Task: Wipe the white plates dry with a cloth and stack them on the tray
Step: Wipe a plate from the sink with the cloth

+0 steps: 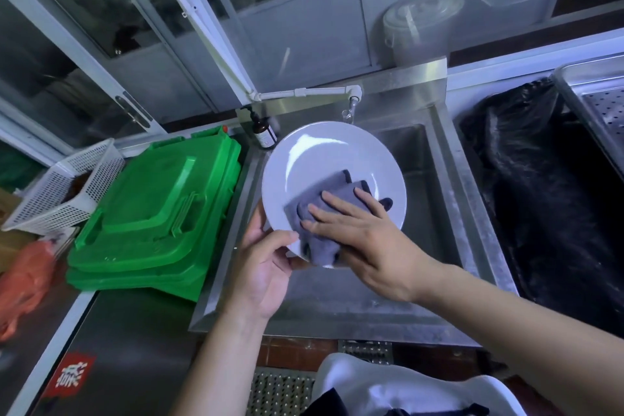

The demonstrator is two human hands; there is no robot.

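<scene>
**Plate held over sink, cloth pressed on it**

Left hand (261,272) is gripping the white plate (324,159) at its near-left rim, thumb curled over the top edge, fingers under it, mostly hidden. Plate is tilting up toward the camera, hanging above the steel sink (422,159), just below the tap (353,103). Right hand (368,238) is lying flat, fingers straight and slightly spread, pressing the grey cloth (324,213) onto the plate's lower half. Cloth is bunching and spilling over the near rim. Green bin lids (152,213) are sitting left of the sink; perforated steel tray (601,101), probably the stacking tray, far right.
</scene>
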